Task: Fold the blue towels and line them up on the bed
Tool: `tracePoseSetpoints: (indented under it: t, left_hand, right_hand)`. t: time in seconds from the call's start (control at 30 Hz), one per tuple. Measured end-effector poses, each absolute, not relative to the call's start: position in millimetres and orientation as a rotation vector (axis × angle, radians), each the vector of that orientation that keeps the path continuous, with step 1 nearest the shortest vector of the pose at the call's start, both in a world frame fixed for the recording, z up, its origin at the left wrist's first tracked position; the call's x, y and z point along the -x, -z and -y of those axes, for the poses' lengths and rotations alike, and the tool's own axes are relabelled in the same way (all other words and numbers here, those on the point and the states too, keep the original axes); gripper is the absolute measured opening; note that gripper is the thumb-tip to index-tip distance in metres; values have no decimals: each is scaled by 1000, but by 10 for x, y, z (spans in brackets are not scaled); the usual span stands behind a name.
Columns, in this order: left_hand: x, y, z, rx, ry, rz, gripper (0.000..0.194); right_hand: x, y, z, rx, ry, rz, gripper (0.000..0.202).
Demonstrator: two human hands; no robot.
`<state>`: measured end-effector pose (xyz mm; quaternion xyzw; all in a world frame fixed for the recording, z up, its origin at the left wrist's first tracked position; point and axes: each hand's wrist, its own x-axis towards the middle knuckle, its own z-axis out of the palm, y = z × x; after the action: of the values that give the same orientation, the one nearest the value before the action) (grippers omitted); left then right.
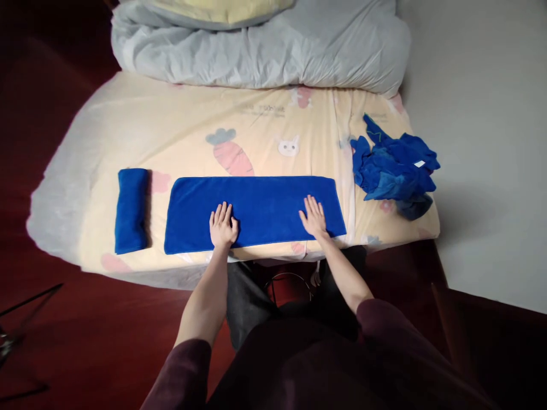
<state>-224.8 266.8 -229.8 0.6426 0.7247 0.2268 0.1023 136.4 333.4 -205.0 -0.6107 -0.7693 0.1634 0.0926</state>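
Observation:
A blue towel lies spread flat as a long rectangle near the bed's front edge. My left hand rests palm down on it, left of the middle, fingers stretched out. Toward the towel's right end, my right hand also lies flat on the cloth with its fingers extended. Neither hand grips anything. Left of the spread towel sits a folded blue towel, a compact narrow bundle. Off to the right is a crumpled heap of blue cloths with a small white tag showing.
All the cloths lie on a bed with a cream sheet printed with carrots and rabbits. A grey quilt is bunched along the far side, with something yellow on top. A pale wall borders the right. Dark thin legs of a stand show at lower left.

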Motion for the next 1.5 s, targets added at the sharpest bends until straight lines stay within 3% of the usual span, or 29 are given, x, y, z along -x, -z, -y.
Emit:
tracePoseSetpoints:
  t: [0.17, 0.47, 0.63, 0.8, 1.17, 1.5]
  left_hand:
    - [2212, 2264, -2672, -1884, -618, -2163, 69]
    - [2200, 2198, -2715, -1795, -586, -2159, 68]
    - [1582, 2190, -2868, -1590, -750, -2290, 72]
    - [1156, 2250, -2965, -2097, -575, -1875, 62]
    - [3058, 2236, -2474, -1630, -632, -2448, 64]
    - [3194, 2276, -2408, -1504, -854, -2442, 67]
  right_hand:
    - [-2099, 2046, -3325, 1974, -303, 2263, 64]
    - [-2081, 2119, -3306, 1949, -185, 2261, 64]
    - [-2127, 2169, -3315, 1908, -136, 2249, 64]
    - [-2151, 2229, -3335, 1843, -134, 2238, 64]
    - [-2242, 2495, -3422, 1750, -30, 2219, 63]
    - [-2170, 2180, -3427, 1864, -138, 2261, 57]
